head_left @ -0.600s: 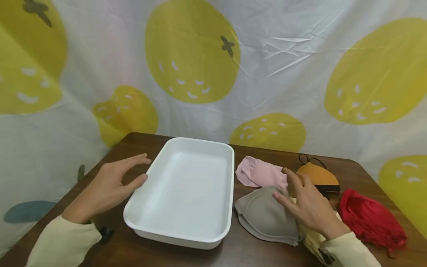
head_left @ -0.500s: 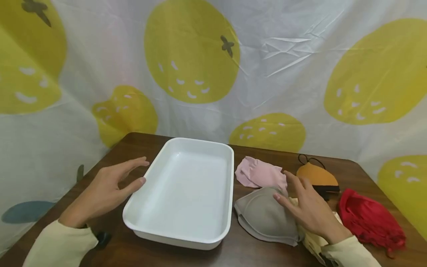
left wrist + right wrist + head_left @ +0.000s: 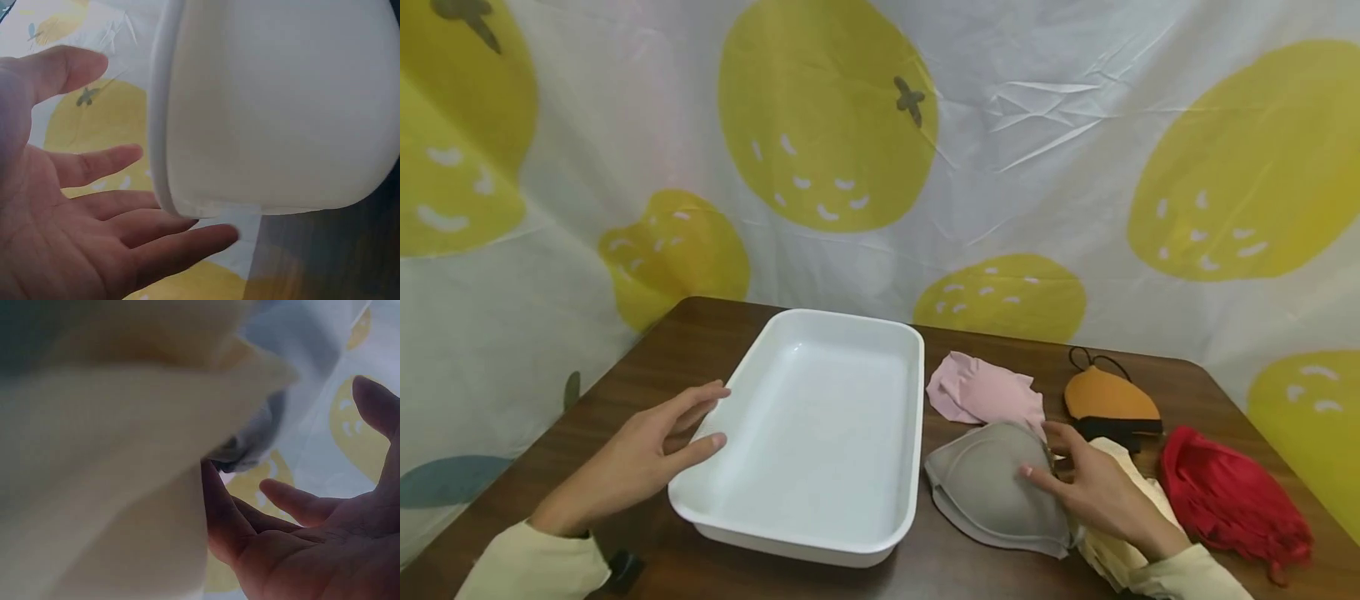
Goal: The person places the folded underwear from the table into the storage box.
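Beside the left rim of a white rectangular tray (image 3: 827, 433), my left hand (image 3: 632, 458) hovers with spread, relaxed fingers; its fingertips overlap the rim in the head view. The left wrist view has the palm and fingers next to the tray's wall (image 3: 250, 125), thumb apart. My right hand (image 3: 1108, 496) reaches over the right edge of a grey folded bra (image 3: 992, 483), thumb over the cup and fingers loosely bent. In the right wrist view those fingers (image 3: 294, 503) are parted, beside pale cream cloth (image 3: 112, 475) that fills the left. A cream garment (image 3: 1112, 554) lies under the right hand.
A pink folded garment (image 3: 988, 387) lies behind the grey bra. Further right are an orange bra cup with a black band (image 3: 1108, 396) and a crumpled red garment (image 3: 1232, 496). A lemon-patterned sheet (image 3: 1000, 183) hangs behind the brown table (image 3: 715, 333).
My left hand has come down and nearer along the tray's left rim. My right hand has lowered toward the grey bra's right edge, and more of the cream garment shows.
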{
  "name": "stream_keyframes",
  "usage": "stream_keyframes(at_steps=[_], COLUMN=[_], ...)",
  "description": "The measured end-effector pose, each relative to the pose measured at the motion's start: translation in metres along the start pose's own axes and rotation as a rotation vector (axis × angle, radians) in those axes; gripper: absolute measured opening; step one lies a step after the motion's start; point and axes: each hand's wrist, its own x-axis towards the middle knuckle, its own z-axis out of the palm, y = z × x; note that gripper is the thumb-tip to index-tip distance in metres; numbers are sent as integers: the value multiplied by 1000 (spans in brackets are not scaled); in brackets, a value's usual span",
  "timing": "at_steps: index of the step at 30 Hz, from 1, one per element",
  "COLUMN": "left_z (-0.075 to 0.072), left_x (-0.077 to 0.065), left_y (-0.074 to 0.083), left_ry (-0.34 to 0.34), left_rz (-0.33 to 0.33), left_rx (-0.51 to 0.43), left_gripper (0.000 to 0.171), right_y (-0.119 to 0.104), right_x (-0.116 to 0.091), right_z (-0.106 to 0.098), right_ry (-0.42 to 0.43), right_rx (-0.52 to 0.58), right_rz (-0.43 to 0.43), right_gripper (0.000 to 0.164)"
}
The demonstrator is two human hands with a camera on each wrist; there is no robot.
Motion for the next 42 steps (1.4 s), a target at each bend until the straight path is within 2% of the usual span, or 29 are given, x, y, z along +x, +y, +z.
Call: stream_keyframes(at_steps=[3,8,12,15,19,21,26,28,32,36,39,42], left_z=[2,8,10,10,9,9,8,8,9,10,11,13], left_x=[-2,-3,-6,-8,-10,-13,-17,-17,-19,-20,-22,-24], left_y=[-3,-10,-12,-13,-15,-17,-21,-21,-20,-18,-16,-14], left_ry=[-16,-41,-51,-47,-76,-107,-173,-170,-136,-122,-120,-124], left_rz=[-8,-7,-14,-23,-16,8,80,96,75,54,55,57], left_rx=[-4,-63,-14,83,168,167,98,100,170,203,219,232], left_gripper=[60,62,64,69,83,92,107,108,105,104,104,105], right_y=[2,0,-4,-7,-6,-5,-6,-6,-8,-11,-13,-11], right_x=[2,4,8,11,16,18,21,21,19,17,18,18], right_z=[4,7,6,6,9,11,13,13,14,14,13,12], right_ry=[5,41,40,23,0,-20,-59,-68,-60,-53,-90,-125], right_rx=[-18,-81,-66,-19,66,118,226,252,293,370,440,457], right_rz=[0,7,14,29,63,84,108,95,36,-34,-32,2], right_gripper=[81,83,86,87,87,87,87,88,87,78,72,69])
